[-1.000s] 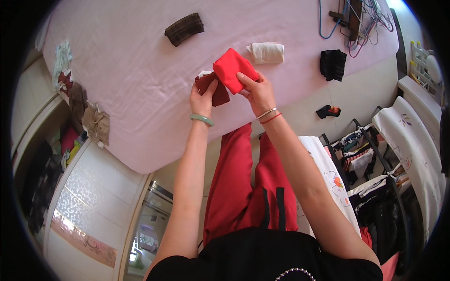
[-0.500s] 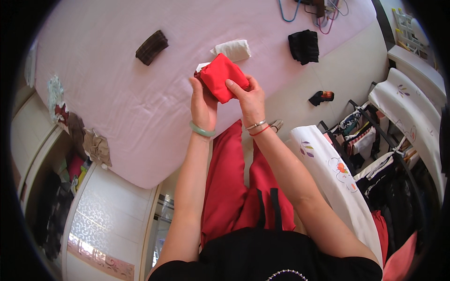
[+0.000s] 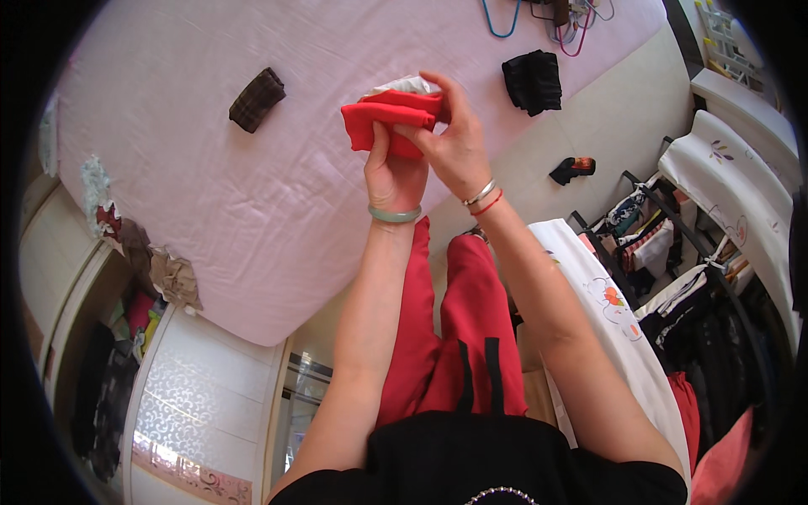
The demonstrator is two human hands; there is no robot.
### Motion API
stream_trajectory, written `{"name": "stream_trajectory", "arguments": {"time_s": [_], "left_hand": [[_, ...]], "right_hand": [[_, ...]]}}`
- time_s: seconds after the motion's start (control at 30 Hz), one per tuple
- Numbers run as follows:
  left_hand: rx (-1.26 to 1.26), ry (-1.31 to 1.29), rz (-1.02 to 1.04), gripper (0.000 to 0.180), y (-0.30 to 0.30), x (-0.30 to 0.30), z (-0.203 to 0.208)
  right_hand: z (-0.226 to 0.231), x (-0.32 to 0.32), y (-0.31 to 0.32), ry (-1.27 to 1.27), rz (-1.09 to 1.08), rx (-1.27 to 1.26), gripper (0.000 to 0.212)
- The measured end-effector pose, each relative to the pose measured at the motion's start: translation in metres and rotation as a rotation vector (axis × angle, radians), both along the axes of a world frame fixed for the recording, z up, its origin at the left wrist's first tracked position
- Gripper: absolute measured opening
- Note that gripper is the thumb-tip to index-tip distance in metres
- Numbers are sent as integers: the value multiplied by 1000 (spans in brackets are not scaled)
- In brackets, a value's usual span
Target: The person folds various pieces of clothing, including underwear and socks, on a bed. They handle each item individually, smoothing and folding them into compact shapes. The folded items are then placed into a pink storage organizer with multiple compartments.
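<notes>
Both my hands hold a red folded cloth [image 3: 387, 118] above the pink bed sheet. My left hand [image 3: 397, 175] is closed on its near edge from below, thumb on the front. My right hand [image 3: 454, 139] grips the right end between thumb and bent fingers. The cloth stands tilted, with a fold along its top. Just behind it, a white folded cloth [image 3: 408, 84] is partly hidden. A dark brown checked bundle [image 3: 257, 99] lies to the left on the bed, and a black folded garment [image 3: 533, 82] lies at the right bed edge.
Several hangers [image 3: 576, 25] lie at the far right of the bed [image 3: 227, 227]. Crumpled brown clothing [image 3: 174, 278] hangs at its left corner. A black and orange item [image 3: 572, 171] is on the floor. To the right stands a clothes rack [image 3: 673, 215] with white covers; an open wardrobe [image 3: 93, 370] is at left.
The red cloth has tilted and turned so its folded edge shows. My left hand has moved right and closed on it, while my right hand has shifted round its right end.
</notes>
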State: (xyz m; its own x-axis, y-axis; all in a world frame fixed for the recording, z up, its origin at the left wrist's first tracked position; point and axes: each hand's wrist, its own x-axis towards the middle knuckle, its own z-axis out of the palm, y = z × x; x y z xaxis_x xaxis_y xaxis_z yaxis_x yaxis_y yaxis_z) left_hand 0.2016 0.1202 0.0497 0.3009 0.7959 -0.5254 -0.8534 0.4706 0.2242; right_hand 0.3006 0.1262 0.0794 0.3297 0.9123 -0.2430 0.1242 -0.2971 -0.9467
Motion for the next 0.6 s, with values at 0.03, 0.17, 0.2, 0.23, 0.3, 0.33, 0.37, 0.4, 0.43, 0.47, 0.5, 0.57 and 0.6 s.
{"name": "stream_trajectory", "arguments": {"time_s": [0.03, 0.17, 0.2, 0.23, 0.3, 0.33, 0.37, 0.4, 0.43, 0.47, 0.5, 0.57, 0.6], "left_hand": [[15, -35, 18, 46, 1, 1, -3], [-5, -97, 91, 54, 2, -1, -13], [-47, -91, 77, 55, -3, -5, -16], [-89, -85, 63, 55, -9, -11, -20], [-163, -116, 33, 59, -19, -18, -34], [-180, -143, 19, 59, -22, -21, -40], [-197, -165, 10, 59, -24, -23, -43], [-173, -175, 9, 59, -25, -25, -45], [-164, -157, 0, 57, -26, -26, -49], [-159, -137, -8, 56, -24, -27, -47], [-153, -118, -16, 54, -23, -27, -46], [-126, -80, -47, 51, -17, -31, -46], [-110, -63, -65, 50, -14, -32, -46]], "right_hand": [[-5, 5, 2, 114, 5, 15, 60], [-20, 28, 13, 446, -14, -54, 51], [-27, 35, 14, 361, 10, -73, 49], [-36, 38, 17, 277, 34, -92, 46], [-65, 39, 20, -70, 186, 2, 45], [-76, 39, 22, -235, 269, 32, 46], [-82, 35, 26, -396, 355, 64, 48], [-88, 31, 29, -443, 370, 78, 49], [-92, 28, 29, -515, 408, 43, 46], [-91, 26, 31, -584, 449, 7, 43], [-90, 24, 32, -654, 489, -29, 40], [-94, 22, 30, -678, 551, -113, 34], [-96, 21, 29, -692, 579, -153, 31]]}}
